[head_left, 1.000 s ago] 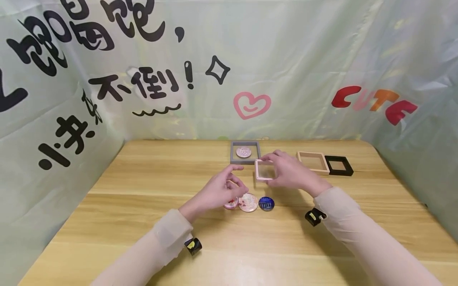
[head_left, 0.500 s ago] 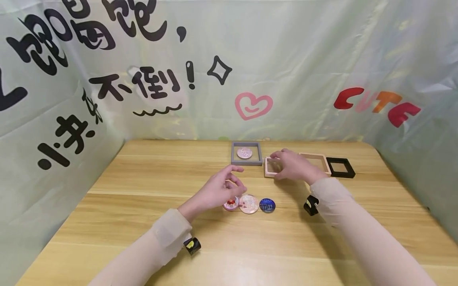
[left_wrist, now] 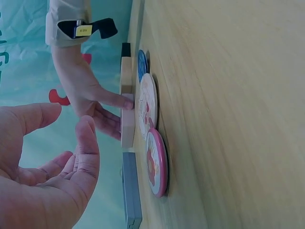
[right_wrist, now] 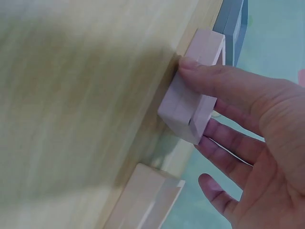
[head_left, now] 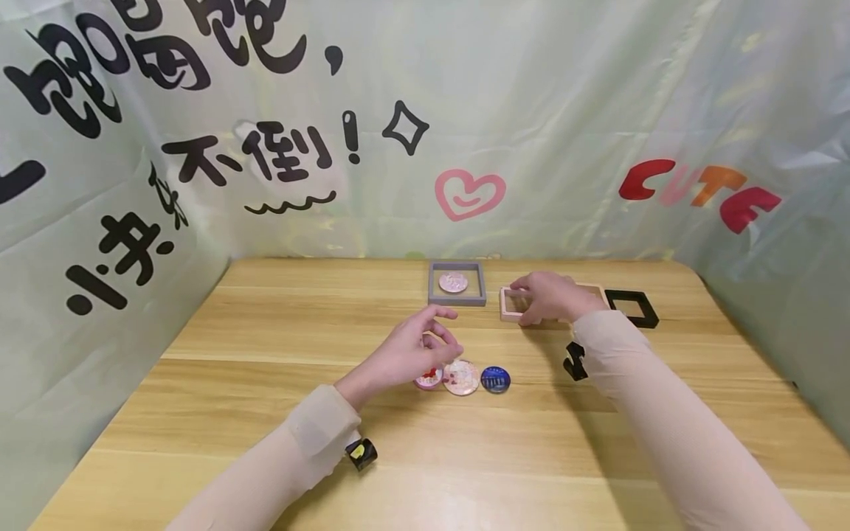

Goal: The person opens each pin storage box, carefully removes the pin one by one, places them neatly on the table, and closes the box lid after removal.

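My right hand (head_left: 553,296) grips a pale pink square display frame (right_wrist: 178,104), thumb on its near side and fingers along the far side. It stands low over the tabletop, left of a beige frame (right_wrist: 145,198) that the hand partly covers in the head view. My left hand (head_left: 401,355) hovers with loosely bent fingers and nothing between them. Beneath and beside it lie three round badges in a row: a pink-rimmed badge (left_wrist: 156,162), partly hidden from above, a larger pale pink badge (head_left: 462,378) and a small dark blue badge (head_left: 495,380).
Behind the badges, a grey frame (head_left: 458,302) lies with a pinkish round badge (head_left: 454,282) inside its window. A small black frame (head_left: 639,321) lies at the right end of the frame row. Printed cloth (head_left: 531,110) walls the wooden table (head_left: 265,317).
My right hand has carried the pale pink frame rightward, from beside the grey frame toward the beige one, and lowered it. The left hand has stayed nearly still.
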A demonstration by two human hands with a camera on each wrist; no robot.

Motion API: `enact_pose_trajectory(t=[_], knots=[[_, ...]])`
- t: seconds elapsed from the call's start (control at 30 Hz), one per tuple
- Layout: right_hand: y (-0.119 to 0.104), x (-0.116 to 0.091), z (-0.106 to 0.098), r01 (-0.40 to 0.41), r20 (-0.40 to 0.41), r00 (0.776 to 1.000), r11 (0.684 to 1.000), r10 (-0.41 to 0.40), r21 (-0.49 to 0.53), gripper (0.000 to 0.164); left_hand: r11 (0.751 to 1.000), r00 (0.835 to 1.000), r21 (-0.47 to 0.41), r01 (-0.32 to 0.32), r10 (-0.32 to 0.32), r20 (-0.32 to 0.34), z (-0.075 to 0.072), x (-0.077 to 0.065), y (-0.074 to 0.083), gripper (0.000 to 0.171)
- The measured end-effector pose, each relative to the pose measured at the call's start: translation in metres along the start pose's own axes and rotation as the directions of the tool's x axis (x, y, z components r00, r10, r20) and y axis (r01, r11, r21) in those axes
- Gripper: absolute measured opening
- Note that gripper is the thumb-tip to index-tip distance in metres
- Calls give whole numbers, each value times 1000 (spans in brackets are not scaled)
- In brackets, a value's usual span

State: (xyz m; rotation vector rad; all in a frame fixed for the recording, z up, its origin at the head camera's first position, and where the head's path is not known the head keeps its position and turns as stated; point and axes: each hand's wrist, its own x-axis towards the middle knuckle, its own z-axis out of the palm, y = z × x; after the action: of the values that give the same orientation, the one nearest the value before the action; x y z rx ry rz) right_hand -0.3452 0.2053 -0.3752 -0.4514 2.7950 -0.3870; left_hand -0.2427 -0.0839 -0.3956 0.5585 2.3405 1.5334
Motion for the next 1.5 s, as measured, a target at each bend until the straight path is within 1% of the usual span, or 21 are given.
enact_pose_trajectory(t=[0.2, 0.37, 0.53, 0.7, 0.8, 0.87, 1.03, 1.23, 1.5], knots=[[-4, 3, -2, -21, 35, 999, 999, 20, 35, 73, 1000, 1000, -5, 16, -16, 3, 0, 2, 0, 54], [-5, 7, 0, -21, 39, 999, 998, 19, 59, 73, 1000, 1000, -10, 19, -19, 1, 2, 4, 0, 54], [-3, 9, 2, -19, 33, 999, 998, 17, 62, 75, 1000, 1000, -14, 14, -14, 19, 5, 5, 0, 53], [-6, 9, -1, -5, 25, 1000, 999, 4, 45, 75, 1000, 1000, -13, 15, -15, 14, 5, 5, 2, 52], [-12, 10, -4, 4, 17, 1000, 1000, -5, 31, 74, 1000, 1000, -5, 14, -14, 3, 4, 5, 4, 51], [-15, 11, -5, -8, 15, 1000, 1000, 8, 21, 74, 1000, 1000, 1, 6, -6, 3, 5, 6, 5, 51], [-22, 10, -7, -50, 13, 999, 999, 50, 2, 72, 1000, 1000, -15, -23, 23, 12, 7, 8, 6, 52], [-20, 9, -7, -65, 30, 997, 998, 65, -7, 72, 1000, 1000, -3, -17, 17, 4, 7, 6, 5, 51], [-16, 2, -10, -50, 30, 998, 999, 50, 2, 74, 1000, 1000, -8, 0, 0, 15, 9, 5, 5, 51]])
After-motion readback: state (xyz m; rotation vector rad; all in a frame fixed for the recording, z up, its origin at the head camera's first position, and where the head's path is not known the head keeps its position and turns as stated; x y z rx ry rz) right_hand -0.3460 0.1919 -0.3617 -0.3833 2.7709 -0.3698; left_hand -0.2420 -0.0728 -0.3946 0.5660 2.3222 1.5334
